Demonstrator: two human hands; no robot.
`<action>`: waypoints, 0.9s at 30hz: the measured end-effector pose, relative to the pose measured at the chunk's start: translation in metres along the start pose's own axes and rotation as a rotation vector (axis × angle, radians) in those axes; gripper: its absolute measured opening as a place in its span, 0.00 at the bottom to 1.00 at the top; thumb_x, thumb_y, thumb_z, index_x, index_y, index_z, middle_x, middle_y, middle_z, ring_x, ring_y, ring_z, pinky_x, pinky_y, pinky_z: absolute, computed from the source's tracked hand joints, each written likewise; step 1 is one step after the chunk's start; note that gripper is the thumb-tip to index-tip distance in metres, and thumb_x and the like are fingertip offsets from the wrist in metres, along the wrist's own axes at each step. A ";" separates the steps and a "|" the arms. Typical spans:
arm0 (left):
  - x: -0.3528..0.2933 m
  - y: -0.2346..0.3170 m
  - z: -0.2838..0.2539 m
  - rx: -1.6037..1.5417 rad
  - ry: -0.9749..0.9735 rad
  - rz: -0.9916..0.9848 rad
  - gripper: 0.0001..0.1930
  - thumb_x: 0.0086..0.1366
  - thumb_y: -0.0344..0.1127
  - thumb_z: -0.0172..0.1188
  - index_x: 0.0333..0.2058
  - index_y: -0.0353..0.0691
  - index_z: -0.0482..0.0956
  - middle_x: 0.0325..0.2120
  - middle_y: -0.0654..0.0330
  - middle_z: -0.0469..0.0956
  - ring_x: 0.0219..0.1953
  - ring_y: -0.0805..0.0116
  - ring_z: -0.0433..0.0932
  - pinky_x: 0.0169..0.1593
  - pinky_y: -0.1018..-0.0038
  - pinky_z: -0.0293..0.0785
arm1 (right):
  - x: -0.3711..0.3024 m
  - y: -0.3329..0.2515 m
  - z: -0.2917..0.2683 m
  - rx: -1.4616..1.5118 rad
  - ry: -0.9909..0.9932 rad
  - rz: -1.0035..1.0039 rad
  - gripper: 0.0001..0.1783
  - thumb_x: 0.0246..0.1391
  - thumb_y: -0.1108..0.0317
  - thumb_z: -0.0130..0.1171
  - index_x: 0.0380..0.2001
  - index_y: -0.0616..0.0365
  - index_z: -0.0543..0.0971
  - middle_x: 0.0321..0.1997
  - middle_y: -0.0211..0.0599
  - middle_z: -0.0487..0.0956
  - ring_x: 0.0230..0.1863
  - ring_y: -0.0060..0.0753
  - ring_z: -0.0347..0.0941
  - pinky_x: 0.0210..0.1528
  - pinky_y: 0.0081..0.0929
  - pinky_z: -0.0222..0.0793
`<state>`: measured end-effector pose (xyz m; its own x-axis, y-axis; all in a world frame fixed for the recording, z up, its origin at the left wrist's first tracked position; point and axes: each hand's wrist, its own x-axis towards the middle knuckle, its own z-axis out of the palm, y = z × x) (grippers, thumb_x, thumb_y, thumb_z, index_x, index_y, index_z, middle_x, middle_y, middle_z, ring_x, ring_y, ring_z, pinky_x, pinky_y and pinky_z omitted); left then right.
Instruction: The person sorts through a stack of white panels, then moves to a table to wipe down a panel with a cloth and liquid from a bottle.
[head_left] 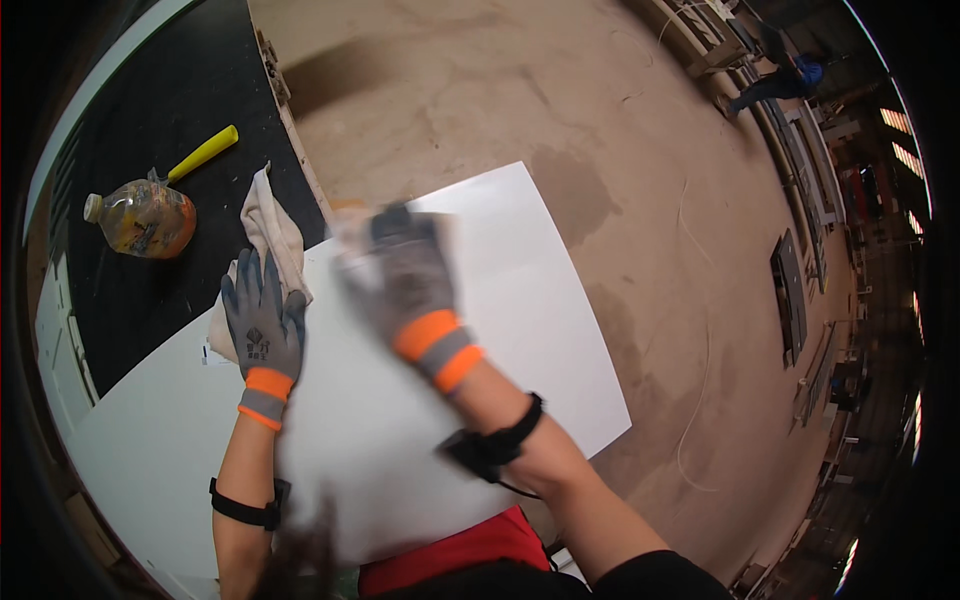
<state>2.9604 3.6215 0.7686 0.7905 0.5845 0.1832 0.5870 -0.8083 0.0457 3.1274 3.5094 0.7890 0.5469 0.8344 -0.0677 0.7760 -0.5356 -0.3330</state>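
A large white panel [520,300] lies in front of me, its corner overhanging the floor at the right. My left hand [266,315], in a grey glove with an orange-striped cuff, rests flat with fingers outstretched at the panel's far edge, over part of a crumpled off-white rag [272,225]. Over the panel, my right hand [410,265] wears a matching glove and is blurred by motion. A pale cloth [350,232] shows as a smear around its fingers, apparently held under them; the fingers themselves are not sharp.
Beyond the panel is a black tabletop [190,70] carrying a clear plastic bottle [150,220] with orange contents and a tool with a yellow handle [205,152]. Concrete floor [640,180] stretches right. A person [780,85] in dark clothes is far off, near stacked material.
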 end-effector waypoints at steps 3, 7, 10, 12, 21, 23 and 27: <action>-0.008 -0.015 0.004 -0.032 -0.013 -0.017 0.26 0.68 0.42 0.42 0.59 0.30 0.59 0.61 0.44 0.56 0.65 0.48 0.50 0.68 0.60 0.37 | 0.004 -0.004 0.039 0.036 0.174 -0.206 0.39 0.54 0.44 0.45 0.60 0.64 0.61 0.66 0.51 0.57 0.70 0.49 0.43 0.71 0.42 0.32; -0.081 -0.109 -0.014 -0.113 -0.001 -0.276 0.30 0.69 0.49 0.38 0.62 0.33 0.53 0.63 0.46 0.53 0.66 0.51 0.48 0.67 0.63 0.41 | 0.014 0.064 -0.023 -0.069 0.352 -0.043 0.26 0.54 0.51 0.47 0.49 0.60 0.69 0.50 0.49 0.70 0.55 0.50 0.62 0.60 0.44 0.52; -0.148 -0.177 -0.015 -0.087 0.063 -0.504 0.30 0.65 0.37 0.47 0.63 0.34 0.52 0.65 0.48 0.49 0.67 0.51 0.46 0.68 0.63 0.39 | 0.021 0.104 -0.017 -0.406 0.640 0.014 0.27 0.56 0.50 0.45 0.51 0.57 0.69 0.54 0.48 0.69 0.57 0.50 0.62 0.60 0.46 0.53; -0.176 -0.188 -0.035 -0.047 0.031 -0.516 0.31 0.66 0.41 0.48 0.63 0.34 0.51 0.65 0.48 0.50 0.67 0.51 0.47 0.67 0.63 0.41 | 0.018 0.029 -0.025 -0.175 0.110 0.071 0.32 0.57 0.46 0.43 0.56 0.59 0.66 0.61 0.51 0.64 0.64 0.50 0.55 0.67 0.43 0.45; -0.106 -0.130 -0.091 0.095 0.327 -0.244 0.28 0.66 0.47 0.49 0.59 0.35 0.62 0.60 0.43 0.57 0.62 0.48 0.58 0.62 0.58 0.55 | 0.016 -0.051 -0.017 0.367 -0.111 -0.084 0.28 0.52 0.55 0.48 0.52 0.63 0.67 0.57 0.51 0.66 0.63 0.45 0.57 0.65 0.39 0.48; -0.063 -0.103 -0.091 -0.144 0.333 -0.183 0.28 0.66 0.45 0.48 0.60 0.37 0.60 0.57 0.46 0.63 0.60 0.53 0.62 0.59 0.62 0.60 | 0.020 0.028 -0.001 0.065 0.348 -0.021 0.29 0.52 0.50 0.51 0.49 0.62 0.70 0.53 0.48 0.69 0.60 0.46 0.61 0.63 0.41 0.51; 0.059 -0.054 -0.066 -0.790 -0.037 -0.520 0.28 0.68 0.45 0.48 0.62 0.39 0.57 0.58 0.50 0.62 0.55 0.65 0.68 0.53 0.72 0.69 | -0.001 0.142 -0.030 -0.258 0.359 0.268 0.36 0.55 0.49 0.48 0.61 0.62 0.60 0.67 0.49 0.56 0.70 0.44 0.45 0.70 0.40 0.35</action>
<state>2.9634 3.6949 0.8414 0.4761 0.8759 -0.0782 0.5902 -0.2523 0.7668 3.2466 3.4286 0.7699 0.7751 0.5911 0.2231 0.6217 -0.7766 -0.1025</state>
